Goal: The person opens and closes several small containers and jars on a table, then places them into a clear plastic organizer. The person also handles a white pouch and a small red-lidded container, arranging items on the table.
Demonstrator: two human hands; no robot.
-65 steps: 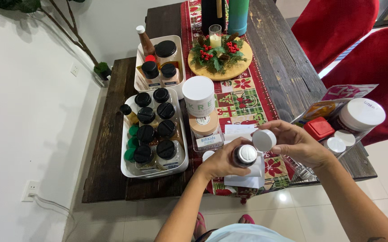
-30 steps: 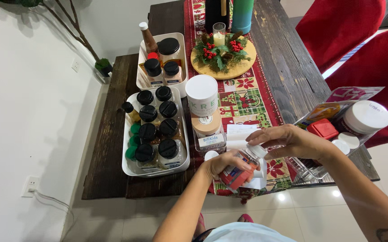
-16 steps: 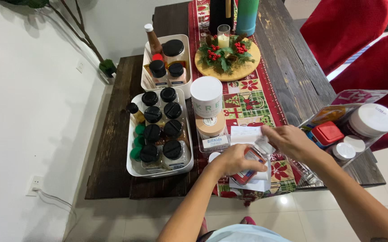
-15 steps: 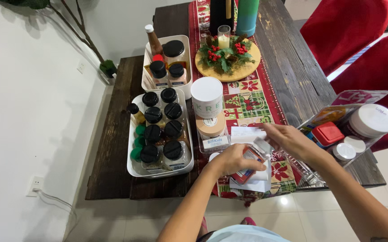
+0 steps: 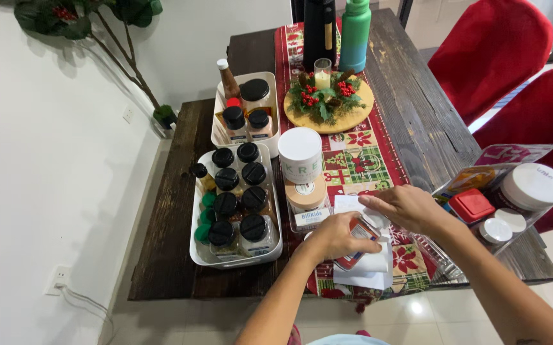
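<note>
Low in the frame's centre, the left hand (image 5: 335,236) wraps its fingers around a tipped jar (image 5: 355,246) over white paper (image 5: 369,271), apparently steadying it, while the right hand (image 5: 404,207) pinches narrowly at its upper end.

two white trays (image 5: 275,246), two red chairs (image 5: 490,54)

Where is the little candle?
In the head view, the candle stands at the far end of the table, in a holly wreath on a round wooden board, just before the green bottle.
</note>
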